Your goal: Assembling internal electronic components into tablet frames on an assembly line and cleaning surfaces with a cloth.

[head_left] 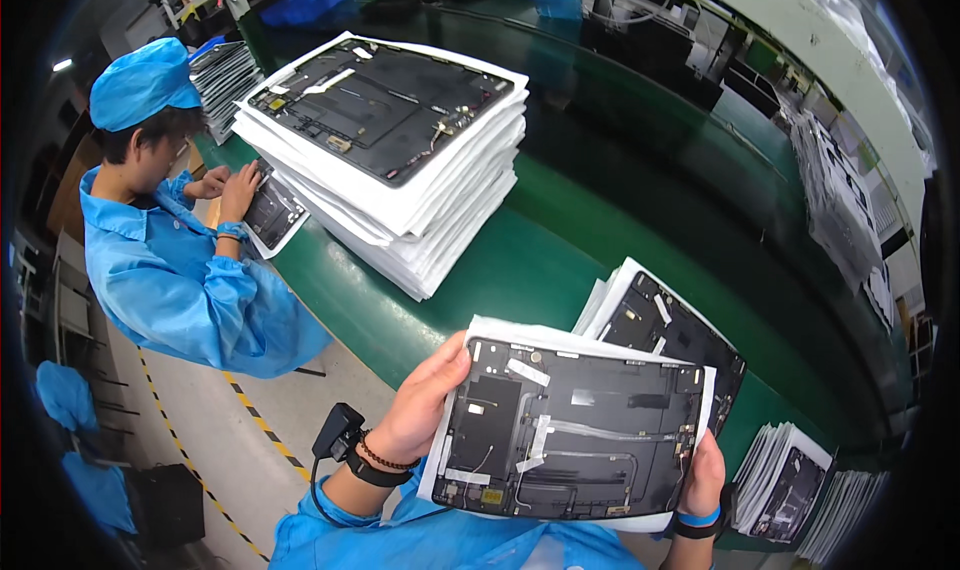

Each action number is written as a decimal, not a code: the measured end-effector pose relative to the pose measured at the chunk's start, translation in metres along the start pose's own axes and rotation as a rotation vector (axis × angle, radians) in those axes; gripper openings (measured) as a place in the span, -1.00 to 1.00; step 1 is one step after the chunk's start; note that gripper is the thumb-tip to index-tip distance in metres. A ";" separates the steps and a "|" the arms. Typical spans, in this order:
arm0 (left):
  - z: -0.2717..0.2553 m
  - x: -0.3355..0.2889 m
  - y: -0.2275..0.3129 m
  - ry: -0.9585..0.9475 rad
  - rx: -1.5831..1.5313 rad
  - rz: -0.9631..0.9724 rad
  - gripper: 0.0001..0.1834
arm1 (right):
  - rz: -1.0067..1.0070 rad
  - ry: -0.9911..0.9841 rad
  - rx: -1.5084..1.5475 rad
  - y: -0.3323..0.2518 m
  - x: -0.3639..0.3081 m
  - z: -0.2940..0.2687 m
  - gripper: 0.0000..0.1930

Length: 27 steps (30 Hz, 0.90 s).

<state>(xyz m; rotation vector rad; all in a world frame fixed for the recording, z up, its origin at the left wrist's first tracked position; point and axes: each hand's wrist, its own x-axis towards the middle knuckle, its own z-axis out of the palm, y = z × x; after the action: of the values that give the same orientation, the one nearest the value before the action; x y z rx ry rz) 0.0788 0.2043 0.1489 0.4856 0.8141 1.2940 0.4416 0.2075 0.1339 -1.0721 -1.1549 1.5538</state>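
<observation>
Between my two hands I hold a black tablet back housing (590,470) with a white foam sheet (490,328) beneath it. Thin cables, white tape strips and a small yellow patch show on its inner face. My left hand (432,395) grips the upper left edge, thumb on top. On the right edge, my right hand (706,475) is closed around the side, its fingers partly hidden under the sheet. Just beyond, a second stack of housings (690,335) with white sheets rests on the green table (370,310).
A tall stack of housings and white sheets (400,230) stands on the table at far left. A co-worker in blue (190,260) handles another housing (272,210) beside it. More stacks (785,480) sit at right. A shelf beam (800,40) crosses the upper right.
</observation>
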 end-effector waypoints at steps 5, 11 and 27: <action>-0.004 0.000 -0.005 -0.015 -0.015 0.047 -0.42 | 0.007 -0.065 0.029 -0.004 0.003 0.003 -0.25; -0.004 -0.003 -0.012 -0.020 0.005 0.116 -0.37 | 0.058 -0.074 0.164 0.013 -0.010 -0.017 -0.35; 0.000 -0.001 -0.012 0.129 0.130 0.210 -0.39 | -0.041 -0.049 -0.100 -0.006 0.002 -0.004 -0.43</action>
<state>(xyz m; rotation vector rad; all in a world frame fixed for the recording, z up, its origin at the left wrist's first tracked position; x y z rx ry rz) 0.0862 0.2006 0.1401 0.6082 0.9789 1.4835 0.4462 0.2116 0.1389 -1.0741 -1.2913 1.5115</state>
